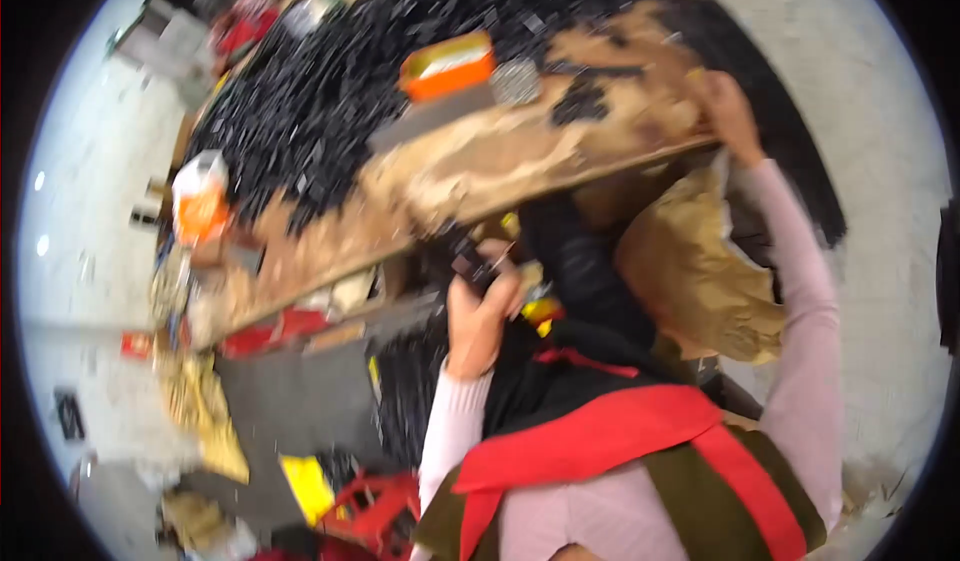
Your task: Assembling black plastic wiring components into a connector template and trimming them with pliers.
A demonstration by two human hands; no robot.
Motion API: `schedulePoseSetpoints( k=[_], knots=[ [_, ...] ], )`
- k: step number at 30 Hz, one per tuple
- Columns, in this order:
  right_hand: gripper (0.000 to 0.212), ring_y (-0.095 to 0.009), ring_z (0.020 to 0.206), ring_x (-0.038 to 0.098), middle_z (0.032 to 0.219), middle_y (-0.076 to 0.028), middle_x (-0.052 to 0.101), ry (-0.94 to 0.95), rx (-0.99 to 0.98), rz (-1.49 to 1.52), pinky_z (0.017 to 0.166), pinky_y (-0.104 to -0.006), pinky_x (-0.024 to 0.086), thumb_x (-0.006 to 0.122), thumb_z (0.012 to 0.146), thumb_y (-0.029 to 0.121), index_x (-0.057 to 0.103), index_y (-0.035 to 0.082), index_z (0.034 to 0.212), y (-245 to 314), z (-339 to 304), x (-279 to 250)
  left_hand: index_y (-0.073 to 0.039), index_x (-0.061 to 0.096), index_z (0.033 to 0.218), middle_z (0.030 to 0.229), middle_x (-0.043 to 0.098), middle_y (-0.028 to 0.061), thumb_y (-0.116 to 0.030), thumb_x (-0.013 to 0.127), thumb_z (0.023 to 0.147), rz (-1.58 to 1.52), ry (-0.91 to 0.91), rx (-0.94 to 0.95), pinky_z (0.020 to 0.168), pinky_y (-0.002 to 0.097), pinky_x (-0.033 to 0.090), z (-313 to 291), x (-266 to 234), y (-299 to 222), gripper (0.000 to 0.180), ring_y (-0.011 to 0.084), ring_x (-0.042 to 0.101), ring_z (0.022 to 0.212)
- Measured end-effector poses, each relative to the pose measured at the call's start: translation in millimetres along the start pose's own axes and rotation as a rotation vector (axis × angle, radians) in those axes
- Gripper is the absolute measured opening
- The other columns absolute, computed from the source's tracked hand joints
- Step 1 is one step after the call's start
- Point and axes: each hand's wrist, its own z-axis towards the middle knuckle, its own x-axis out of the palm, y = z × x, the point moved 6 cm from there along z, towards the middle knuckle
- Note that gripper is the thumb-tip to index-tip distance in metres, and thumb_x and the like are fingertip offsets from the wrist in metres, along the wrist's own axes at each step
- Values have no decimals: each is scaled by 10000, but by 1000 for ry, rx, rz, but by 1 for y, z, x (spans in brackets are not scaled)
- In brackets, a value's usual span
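My left hand (pixel 484 313) is closed around a small black piece (pixel 473 269), just in front of the worn wooden workbench (pixel 480 161). Blur hides the exact kind of this piece. At the right end of the bench my right hand (pixel 732 119) reaches down to the wood, beside a tiny yellowish spot; its fingers are smeared, so their grip is unclear. Between the hands a small cluster of black pieces (pixel 580 99) lies on the bench. A large heap of similar black pieces (pixel 330 96) covers the bench's far and left part.
An orange box (pixel 448 69) and a clear, glittery container (pixel 516 82) stand mid-bench. An orange-and-white bag (pixel 201 199) sits at the left. Brown paper (pixel 705 261) hangs below the right end. A red plastic stool (pixel 375 516) and yellow sheet (pixel 307 488) are at lower left.
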Motion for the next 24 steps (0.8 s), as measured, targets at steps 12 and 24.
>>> schedulePoseSetpoints(
  k=[12,24],
  knots=[
    [497,-291,951,549,1022,-141,550,796,-622,-315,829,-363,442,575,843,10,531,68,1334,124,-205,119,18,577,1245,708,492,-43,-188,672,930,-65,75,91,559,198,330,-6,11,-3,388,36,421,610],
    [623,-300,951,553,1028,-128,551,629,-902,-534,805,-381,452,622,751,-39,516,82,1352,140,-210,144,9,528,1342,736,484,-50,-253,667,934,27,192,70,584,205,333,-18,-2,-5,504,45,423,645]
  ],
)
